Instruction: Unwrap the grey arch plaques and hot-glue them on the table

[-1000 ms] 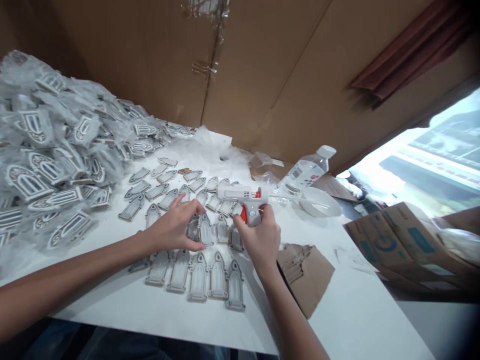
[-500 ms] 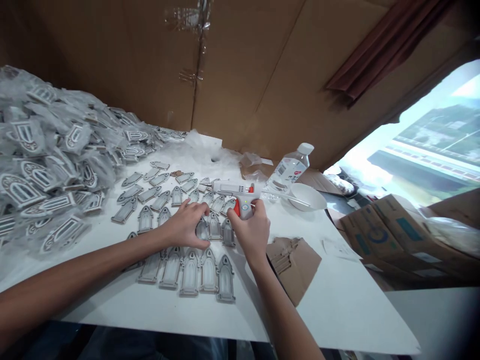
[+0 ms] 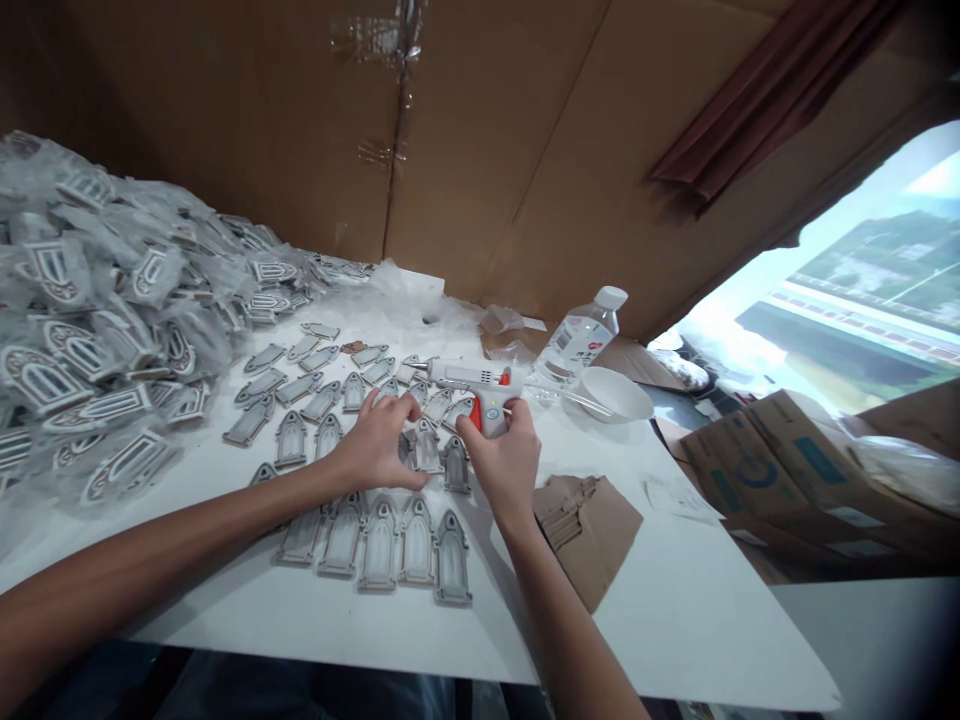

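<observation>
My right hand [image 3: 504, 450] is wrapped round the handle of a white glue gun [image 3: 469, 376] with an orange trigger, its nozzle pointing left. Below that nozzle, my left hand [image 3: 381, 438] is curved with thumb and fingers apart, beside a small grey arched window piece [image 3: 427, 447]. Whether the fingertips touch this piece I cannot tell. Another arched piece [image 3: 455, 465] lies just to its right. Nearer the table's front edge, a row of larger arched pieces [image 3: 381, 545] lies flat. Several more arched pieces [image 3: 291, 440] are spread behind and left of my left hand.
A big heap of plastic-wrapped arched pieces [image 3: 112, 300] covers the table's left side. Behind the glue gun stand a clear bottle [image 3: 577, 340] and a white bowl [image 3: 626, 397]. Torn cardboard [image 3: 600, 540] lies right of my right forearm. Cardboard boxes [image 3: 810, 480] sit beyond the table's right edge.
My left hand has shifted slightly right, and the arched piece beside its fingers has moved a little away from me. The glue gun has stayed almost in place.
</observation>
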{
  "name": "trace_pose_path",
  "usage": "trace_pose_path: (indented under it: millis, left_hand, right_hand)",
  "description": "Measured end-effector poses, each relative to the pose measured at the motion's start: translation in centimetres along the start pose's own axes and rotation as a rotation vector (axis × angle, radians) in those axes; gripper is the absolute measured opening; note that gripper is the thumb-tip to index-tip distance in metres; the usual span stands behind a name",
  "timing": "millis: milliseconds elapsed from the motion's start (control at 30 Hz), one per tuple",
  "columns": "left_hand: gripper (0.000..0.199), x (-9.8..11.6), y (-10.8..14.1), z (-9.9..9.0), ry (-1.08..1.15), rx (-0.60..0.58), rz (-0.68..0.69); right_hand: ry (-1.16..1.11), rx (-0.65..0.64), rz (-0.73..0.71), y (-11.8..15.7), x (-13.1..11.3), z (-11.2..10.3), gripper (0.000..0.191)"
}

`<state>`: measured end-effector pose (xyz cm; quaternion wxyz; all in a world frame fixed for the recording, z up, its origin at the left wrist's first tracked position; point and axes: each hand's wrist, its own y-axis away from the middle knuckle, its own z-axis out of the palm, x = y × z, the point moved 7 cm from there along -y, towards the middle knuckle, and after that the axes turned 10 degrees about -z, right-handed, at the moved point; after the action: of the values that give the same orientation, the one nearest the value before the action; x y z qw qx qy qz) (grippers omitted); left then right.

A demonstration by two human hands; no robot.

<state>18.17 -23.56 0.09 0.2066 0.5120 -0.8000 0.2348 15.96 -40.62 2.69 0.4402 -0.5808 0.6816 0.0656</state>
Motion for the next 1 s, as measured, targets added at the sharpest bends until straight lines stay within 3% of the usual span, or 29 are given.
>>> trace_pose_path:
  millis: [133, 233, 400, 667, 1000]
  left_hand:
    - [0.053, -0.7, 1.2, -2.9, 0.021, 0.036, -0.012]
    - [0.057, -1.9, 2.4, -4.9, -0.048, 0.055, -0.023]
    - [0.068, -4.0, 4.3, -7.3, -0.172, 0.186, -0.012]
    - [0.073, -4.9, 5.3, -8.3, -0.194, 0.284, 0.033]
    - [0.074, -5.1, 5.7, -8.8, -0.184, 0.322, 0.007]
  right_hand:
    - [-0.043, 0.013, 0.009, 0.0, 0.1, 0.0, 0.04]
    - [-0.059, -0.014, 0.0, 0.2, -0.3, 0.2, 0.037]
    - [-0.004, -0.09, -0.042, 0.7, -1.2, 0.9, 0.034]
    - [0.14, -0.256, -0.193, 2.0, -2.5, 3.2, 0.031]
    - [0.191, -0.351, -0.211, 2.7, -2.9, 4.3, 0.027]
